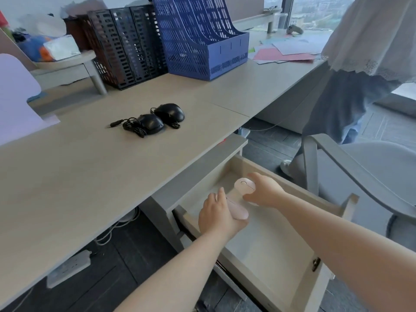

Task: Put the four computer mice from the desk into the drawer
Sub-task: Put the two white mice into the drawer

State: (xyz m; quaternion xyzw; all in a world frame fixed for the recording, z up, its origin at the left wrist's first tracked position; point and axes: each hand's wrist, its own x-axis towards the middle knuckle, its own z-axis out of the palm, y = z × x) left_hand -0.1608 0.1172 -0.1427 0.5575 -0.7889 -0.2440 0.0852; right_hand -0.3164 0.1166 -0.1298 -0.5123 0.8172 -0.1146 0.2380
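Two black wired mice lie side by side on the desk (90,176), the nearer one (150,123) and the farther one (170,111), with a tangled black cable (131,128) beside them. Below the desk edge the pale wooden drawer (270,255) stands pulled out. Both my hands are inside its far end. My left hand (217,213) grips a pink mouse (237,211). My right hand (264,192) holds a white mouse (245,186) just beyond it. Whether either mouse touches the drawer floor, I cannot tell.
Black file racks (126,46) and a blue file rack (202,39) stand at the desk's back. Coloured papers (288,50) lie at the far right. A grey chair (364,176) sits right of the drawer, a standing person (351,86) behind it. A power strip (67,269) lies on the floor.
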